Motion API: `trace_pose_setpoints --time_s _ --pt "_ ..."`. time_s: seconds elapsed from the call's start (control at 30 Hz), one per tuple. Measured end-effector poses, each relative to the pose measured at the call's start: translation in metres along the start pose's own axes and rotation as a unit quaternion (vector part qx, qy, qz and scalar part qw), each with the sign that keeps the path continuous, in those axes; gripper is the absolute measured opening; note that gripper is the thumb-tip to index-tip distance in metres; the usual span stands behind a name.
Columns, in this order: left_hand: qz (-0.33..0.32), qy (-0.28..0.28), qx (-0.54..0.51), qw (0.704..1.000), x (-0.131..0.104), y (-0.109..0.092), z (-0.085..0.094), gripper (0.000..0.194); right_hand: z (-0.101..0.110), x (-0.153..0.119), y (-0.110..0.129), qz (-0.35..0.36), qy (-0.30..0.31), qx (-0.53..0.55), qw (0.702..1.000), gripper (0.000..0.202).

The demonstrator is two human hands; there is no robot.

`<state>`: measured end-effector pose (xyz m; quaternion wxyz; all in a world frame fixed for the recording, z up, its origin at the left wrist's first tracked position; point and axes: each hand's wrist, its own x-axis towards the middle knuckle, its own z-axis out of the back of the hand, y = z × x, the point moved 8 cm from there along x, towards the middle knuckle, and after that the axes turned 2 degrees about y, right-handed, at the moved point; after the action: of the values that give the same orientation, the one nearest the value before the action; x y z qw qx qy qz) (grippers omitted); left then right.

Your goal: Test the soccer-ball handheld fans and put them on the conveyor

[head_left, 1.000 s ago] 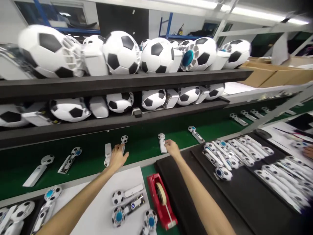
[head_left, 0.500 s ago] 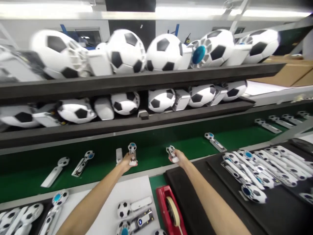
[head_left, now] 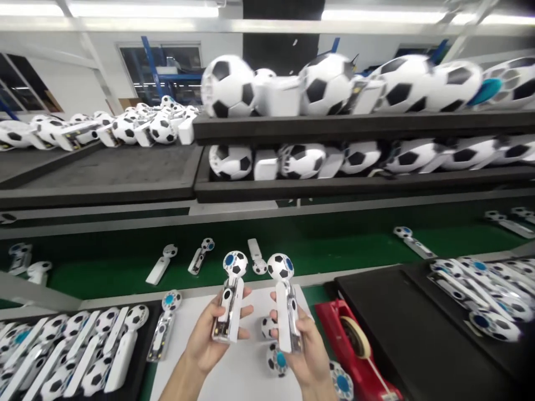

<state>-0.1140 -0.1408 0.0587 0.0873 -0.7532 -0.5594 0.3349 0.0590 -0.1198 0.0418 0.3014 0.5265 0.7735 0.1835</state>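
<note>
My left hand (head_left: 204,334) is wrapped round the handle of a handheld fan (head_left: 235,264) with a football-patterned head. Its handle has a clear side, and a blue disc shows on its head. My right hand (head_left: 312,348) grips a similar football fan (head_left: 280,267) by its white handle, clear side facing right. Both fans are held upright, side by side and slightly apart, above a white sheet (head_left: 254,384). Below my right hand, more football fans (head_left: 276,359) lie on the sheet, partly covered. Another fan (head_left: 162,328) lies left of my left hand.
A red tape dispenser (head_left: 359,351) stands at right beside a black mat (head_left: 401,317). Fans lie in rows on a left tray (head_left: 96,356) and in a right pile (head_left: 480,295). Scattered fans lie on the green belt (head_left: 326,248). Dark shelves (head_left: 334,125) beyond hold more.
Both hands have drawn back from over the green belt to above the white sheet, each with a fan, and are closer together. The view has turned left, showing more of the left side.
</note>
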Motion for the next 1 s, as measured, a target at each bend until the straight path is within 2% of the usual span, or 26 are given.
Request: trace_pose_setpoints --time_s 0.1,0.23,0.43,0.57,0.7,0.87,1.0 --pt "-0.061 -0.005 0.048 0.997 -0.010 -0.023 0.031 0.069 -0.010 0.002 -0.035 0.023 0.013 -0.041 0.999 0.043" --pt "-0.132 -0.005 0.102 0.986 -0.007 -0.050 0.065 0.064 -0.013 0.014 -0.070 0.038 0.008 -0.091 0.995 0.050" --pt "-0.214 0.007 0.130 0.968 0.008 -0.085 0.093 0.055 -0.025 0.054 -0.085 0.069 0.047 -0.139 0.987 0.049" --pt "-0.245 -0.011 0.122 0.962 0.009 -0.091 0.098 0.056 -0.043 0.075 -0.088 0.080 0.087 -0.151 0.981 0.057" --pt "-0.231 -0.024 0.111 0.966 0.014 -0.078 0.093 0.061 -0.060 0.081 -0.084 0.090 0.129 -0.162 0.974 0.058" --pt "-0.195 0.015 0.129 0.972 0.019 -0.066 0.083 0.064 -0.059 0.082 -0.081 0.099 0.124 -0.170 0.973 0.059" --pt "-0.190 0.014 0.140 0.972 0.010 -0.065 0.077 0.060 -0.054 0.081 -0.089 0.066 0.134 -0.188 0.971 0.058"
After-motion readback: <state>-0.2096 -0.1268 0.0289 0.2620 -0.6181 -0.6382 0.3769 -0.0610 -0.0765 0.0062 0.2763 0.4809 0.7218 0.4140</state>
